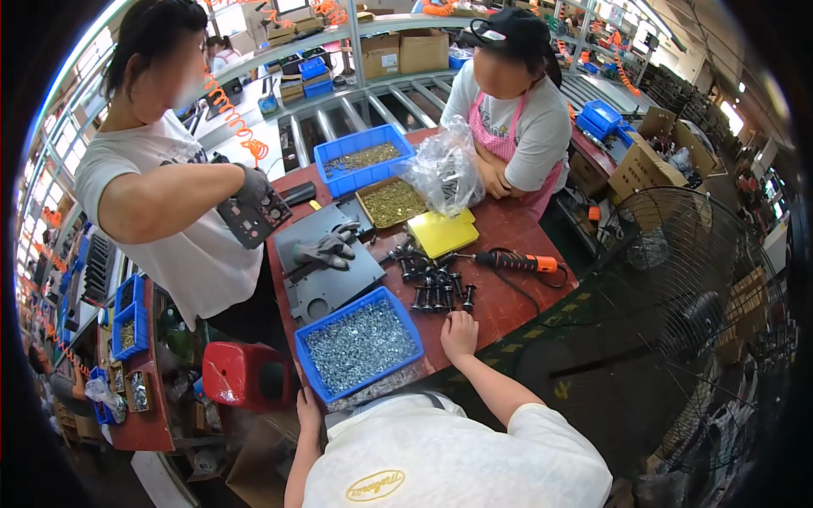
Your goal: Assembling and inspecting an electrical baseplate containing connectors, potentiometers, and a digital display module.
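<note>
Bolts (448, 296) right of bin (408, 326) (screwdriver (518, 261) beyond)

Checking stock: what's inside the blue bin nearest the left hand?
The blue bin holds a spread of small silvery metal pieces, too small to identify exactly. They hide its floor, so their depth and anything beneath can't be seen.

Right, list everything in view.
Table: one, red, centre
Table trays: two, blue, near and far
Carton: one, brown, tabletop
Bag: one, clear, tabletop
Flat item: one, yellow, tabletop
Corded tool: one, orange-black, tabletop
Stemmed parts: several, black, tabletop
Large panel: one, grey, tabletop
Gloves: count unclear, grey, panel
Stool: one, red, left
Fan: one, black, right
Co-workers: two, white tops, tableside
Hoses: several, orange, background
Left hand: one, bare, by near tray
Right hand: one, bare, by parts
</note>
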A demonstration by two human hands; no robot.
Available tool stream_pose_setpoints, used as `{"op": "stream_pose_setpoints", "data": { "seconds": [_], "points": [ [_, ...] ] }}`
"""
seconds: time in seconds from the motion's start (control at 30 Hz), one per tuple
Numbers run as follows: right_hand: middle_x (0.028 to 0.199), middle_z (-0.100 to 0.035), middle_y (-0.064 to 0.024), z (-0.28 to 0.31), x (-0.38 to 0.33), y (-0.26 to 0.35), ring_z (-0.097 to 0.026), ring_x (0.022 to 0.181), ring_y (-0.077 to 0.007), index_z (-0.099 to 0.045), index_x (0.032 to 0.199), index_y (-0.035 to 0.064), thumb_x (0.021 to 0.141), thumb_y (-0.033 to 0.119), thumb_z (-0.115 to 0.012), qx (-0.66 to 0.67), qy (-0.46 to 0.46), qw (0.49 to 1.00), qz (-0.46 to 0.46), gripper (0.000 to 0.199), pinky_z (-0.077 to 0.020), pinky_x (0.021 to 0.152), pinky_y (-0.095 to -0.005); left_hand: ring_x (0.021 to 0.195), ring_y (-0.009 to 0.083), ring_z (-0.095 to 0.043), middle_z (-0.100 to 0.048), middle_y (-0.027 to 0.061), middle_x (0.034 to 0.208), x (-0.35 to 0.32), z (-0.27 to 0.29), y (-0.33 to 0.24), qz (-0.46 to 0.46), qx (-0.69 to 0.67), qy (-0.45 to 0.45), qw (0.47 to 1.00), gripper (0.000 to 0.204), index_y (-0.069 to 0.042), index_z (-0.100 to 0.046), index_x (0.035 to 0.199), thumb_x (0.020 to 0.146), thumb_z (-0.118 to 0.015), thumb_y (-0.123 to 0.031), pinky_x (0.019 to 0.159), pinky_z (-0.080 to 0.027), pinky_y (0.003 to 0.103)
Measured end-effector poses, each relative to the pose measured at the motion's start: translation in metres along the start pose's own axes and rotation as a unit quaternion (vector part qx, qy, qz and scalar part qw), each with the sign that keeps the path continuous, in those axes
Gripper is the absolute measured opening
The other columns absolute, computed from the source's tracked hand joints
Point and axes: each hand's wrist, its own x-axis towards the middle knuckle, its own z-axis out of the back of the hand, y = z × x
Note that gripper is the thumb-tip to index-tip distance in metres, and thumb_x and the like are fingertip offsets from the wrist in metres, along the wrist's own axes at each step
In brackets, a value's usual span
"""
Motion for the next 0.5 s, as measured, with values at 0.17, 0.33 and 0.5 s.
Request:
{"op": "stream_pose_setpoints", "data": {
  "seconds": [0.17, 0.33, 0.5],
  "points": [
    [0.084, -0.06, -0.0118, -0.005, 0.012, -0.017, -0.057, 0.083, -0.0319, -0.059, 0.083, 0.0063, 0.079, 0.013, -0.057, 0.036, 0.006, 0.999, 0.011, 0.008, -0.0421, 0.071, -0.0443, 0.102, 0.044, -0.052, -0.054, 0.0349, 0.106, 0.024, -0.021, -0.01, -0.013, 0.04, -0.001, 0.999, 0.05, 0.01, -0.054, 0.114, 0.094, -0.04, -0.034, 0.09, -0.041, 0.044],
    [0.082, -0.057, -0.0145, 0.017, 0.033, -0.024, -0.055, 0.078, -0.0338, -0.055, 0.085, 0.004, 0.084, 0.011, -0.054, 0.053, -0.004, 0.992, 0.115, 0.007, -0.0414, 0.069, -0.0444, 0.105, 0.046, -0.05, -0.057, 0.0321, 0.108, 0.023, -0.027, -0.004, 0.01, 0.083, -0.07, 0.994, 0.056, 0.01, -0.054, 0.114, 0.094, -0.038, -0.04, 0.095, -0.037, 0.047],
    [0.084, -0.056, -0.013, 0.018, 0.047, -0.064, -0.055, 0.081, -0.0322, -0.054, 0.089, 0.0036, 0.085, 0.011, -0.053, -0.007, -0.053, 0.992, 0.112, 0.009, -0.0423, 0.07, -0.0424, 0.111, 0.0455, -0.048, -0.055, 0.0323, 0.113, 0.025, -0.03, -0.011, 0.046, 0.071, -0.035, 0.996, 0.065, 0.011, -0.052, 0.117, 0.094, -0.032, -0.047, 0.102, -0.033, 0.045]
  ]
}}
